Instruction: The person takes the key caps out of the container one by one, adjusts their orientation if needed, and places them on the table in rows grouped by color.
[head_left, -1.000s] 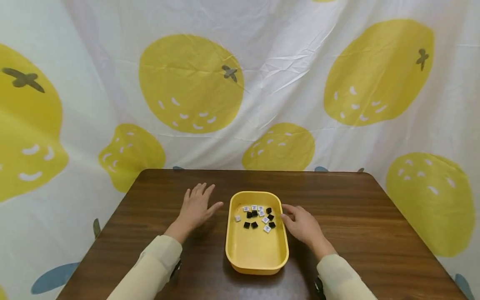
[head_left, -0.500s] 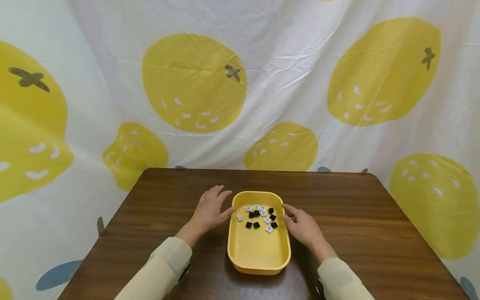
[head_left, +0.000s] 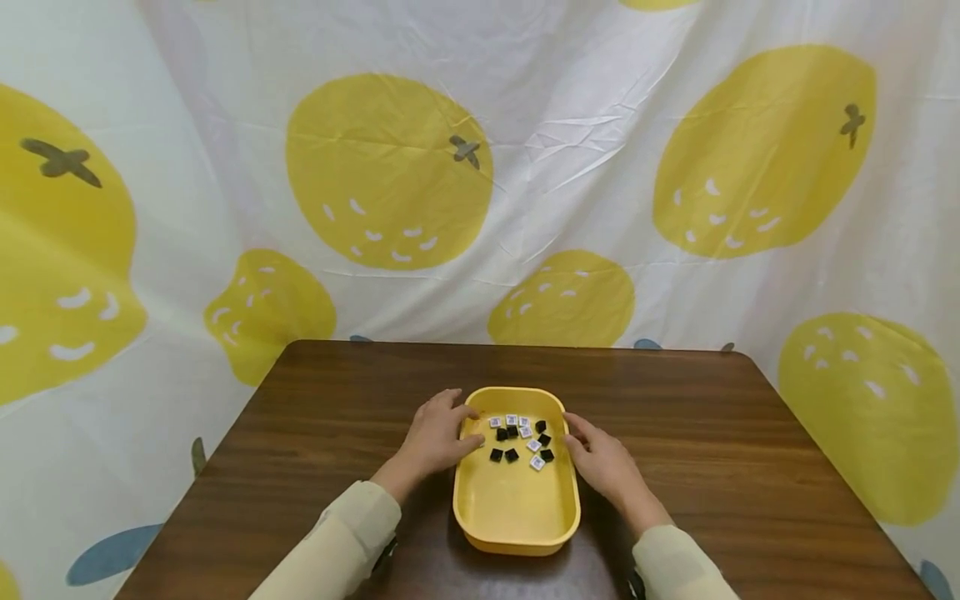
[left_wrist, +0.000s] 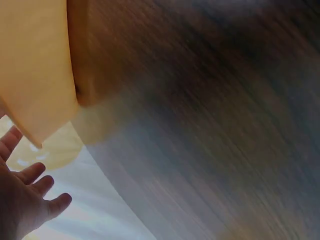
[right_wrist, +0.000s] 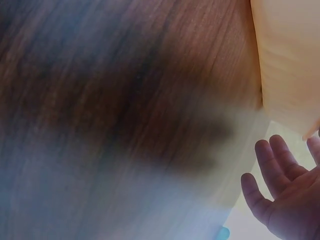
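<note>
A yellow plastic tray [head_left: 517,504] sits on the brown table, holding several small square pieces in its far half. Some are white tiles [head_left: 537,463] with printed marks, and others are black tiles [head_left: 512,456]. My left hand [head_left: 435,437] reaches over the tray's left rim, its index finger and thumb spread, the thumb tip overlapping a white tile that is almost hidden. At the right rim, my right hand [head_left: 609,467] has its index finger and thumb against the edge. In both wrist views the other fingers are spread outside the yellow wall.
The dark wood table [head_left: 720,467] has a rounded far edge. Behind it hangs a white curtain [head_left: 555,142] printed with yellow lemons. Cream sleeves [head_left: 341,533] cover both forearms.
My left hand has moved right from the open table, first up to the tray's left rim, then over it. My right hand stays at the right rim, and the tiles lie as before.
</note>
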